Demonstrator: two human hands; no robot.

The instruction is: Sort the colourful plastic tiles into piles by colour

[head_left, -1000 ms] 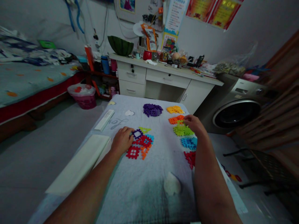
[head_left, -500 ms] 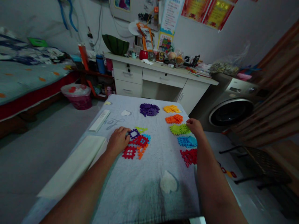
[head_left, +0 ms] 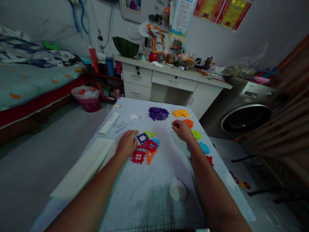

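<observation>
My left hand [head_left: 127, 145] rests on the cloth with curled fingers, at the left edge of a purple square frame piece [head_left: 143, 138]. What its fingertips hold, if anything, is hidden. Beside that frame lie a yellow-green triangle piece [head_left: 150, 134], red window-shaped pieces [head_left: 138, 157], a blue piece [head_left: 157, 141] and orange pieces [head_left: 150, 157]. My right hand [head_left: 182, 130] is over the table, left of the orange pile [head_left: 188, 123], its fingers drawn together; nothing shows between them. The right forearm partly covers the green pile [head_left: 196, 134], blue pile [head_left: 204, 148] and red pile [head_left: 210, 160].
Farther back on the table [head_left: 178, 209] are a purple pile [head_left: 158, 113] and a yellow pile [head_left: 182, 113]. Along the left edge lie a white box [head_left: 109, 123] and a long pale board [head_left: 84, 167]. A white desk [head_left: 173, 80] stands behind, with a washing machine [head_left: 243, 109] at right.
My right hand has moved left, away from the green pile toward the middle of the table. My left hand stays by the purple frame. The whole view has shifted slightly.
</observation>
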